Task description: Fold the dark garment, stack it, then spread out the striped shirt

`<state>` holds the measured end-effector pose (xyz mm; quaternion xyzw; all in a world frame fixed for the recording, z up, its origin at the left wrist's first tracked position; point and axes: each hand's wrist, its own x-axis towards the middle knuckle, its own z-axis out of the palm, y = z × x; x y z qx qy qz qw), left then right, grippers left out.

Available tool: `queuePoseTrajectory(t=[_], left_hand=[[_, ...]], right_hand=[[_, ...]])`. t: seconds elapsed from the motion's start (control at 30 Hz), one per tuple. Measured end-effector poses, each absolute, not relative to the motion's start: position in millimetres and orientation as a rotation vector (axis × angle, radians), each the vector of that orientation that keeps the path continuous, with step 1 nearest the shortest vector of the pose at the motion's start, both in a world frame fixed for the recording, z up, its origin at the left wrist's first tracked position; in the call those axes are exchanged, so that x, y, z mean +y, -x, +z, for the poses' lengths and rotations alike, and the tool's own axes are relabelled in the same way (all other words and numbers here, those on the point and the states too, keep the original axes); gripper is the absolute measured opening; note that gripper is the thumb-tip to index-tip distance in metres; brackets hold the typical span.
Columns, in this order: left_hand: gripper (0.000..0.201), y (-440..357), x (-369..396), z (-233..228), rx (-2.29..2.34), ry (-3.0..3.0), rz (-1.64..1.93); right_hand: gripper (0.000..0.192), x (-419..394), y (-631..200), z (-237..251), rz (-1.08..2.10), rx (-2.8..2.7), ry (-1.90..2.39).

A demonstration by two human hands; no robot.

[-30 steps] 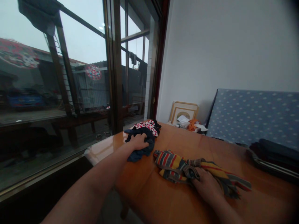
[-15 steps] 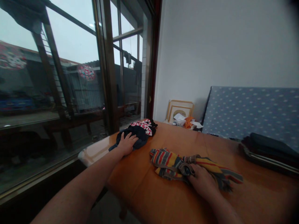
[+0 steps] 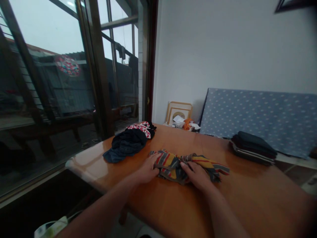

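A crumpled striped garment [image 3: 172, 162] in yellow, red and grey lies bunched on the wooden table in front of me. My left hand [image 3: 149, 169] has hold of its left end, with the fingertips partly hidden by the cloth. Near the garment's middle, my right hand [image 3: 198, 175] grips the fabric, thumb to the left and the other fingers partly out of sight. To the left, apart from both hands, rests a dark blue garment [image 3: 128, 143], with a red, white and black patterned cloth [image 3: 142, 128] against its far end.
The wooden table [image 3: 168, 201] has a folded stack of dark clothes [image 3: 252, 148] at its right. Behind it leans a blue dotted board [image 3: 247, 112]. Picture frames [image 3: 179, 107] and an orange cloth [image 3: 188, 123] are by the wall. Glass windows [image 3: 56, 82] stand on the left.
My left hand has left the dark blue garment and moved right onto the striped garment's left end. My right hand stays on the striped garment. The view has turned slightly right.
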<state>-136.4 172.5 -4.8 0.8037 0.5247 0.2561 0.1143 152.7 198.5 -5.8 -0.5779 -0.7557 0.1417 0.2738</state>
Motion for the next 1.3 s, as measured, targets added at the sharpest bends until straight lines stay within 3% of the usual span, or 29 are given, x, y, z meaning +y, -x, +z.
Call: queuePoseTrajectory(t=[0.2,0.5,1.0,1.3], left_hand=[[0.065,106.5,122.3,-33.9,1.828,-2.28,0.588],[0.054,103.4,109.0,-31.2,1.874,-2.377,0.676],[0.031,104.8,87.1,-25.2,1.727,-2.471,0.792],[0.011,105.5,66.9,-16.1,1.772,-2.412,0.832]], right_hand=[[0.046,204.9,-154.1,-17.5,0.415,-2.011,1.603],[0.041,187.8,-136.5,-9.2,0.273,-2.003,1.881],[0.035,52.0,-164.3,-4.4,0.117,-1.87,2.029],[0.034,14.2,-185.0,-4.2,0.287,-1.682,1.818]])
